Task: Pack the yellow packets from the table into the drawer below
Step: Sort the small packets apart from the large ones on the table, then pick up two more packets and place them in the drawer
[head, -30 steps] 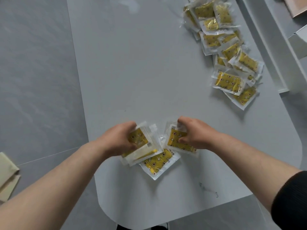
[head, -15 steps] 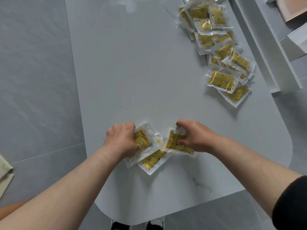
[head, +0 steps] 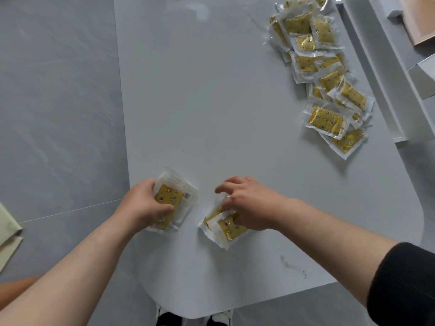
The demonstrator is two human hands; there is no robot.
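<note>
My left hand (head: 141,205) grips a stack of yellow packets in clear wrappers (head: 174,196) near the table's left edge, fingers curled over its near side. My right hand (head: 249,203) rests with spread fingers on two loose yellow packets (head: 226,228) lying flat on the grey table (head: 223,114). A long heap of several more yellow packets (head: 322,74) lies along the far right side of the table. No drawer is visible.
A white shelf or rail (head: 376,74) runs along the table's right side, with a brown board (head: 421,20) beyond it. Grey floor lies to the left, with a beige cloth (head: 7,236) at the left edge. My shoes (head: 193,318) show below the table's near edge.
My left hand has pulled its stack of packets left, apart from the ones under my right hand. My right hand has slid down onto the two loose packets and its fingers have spread.
</note>
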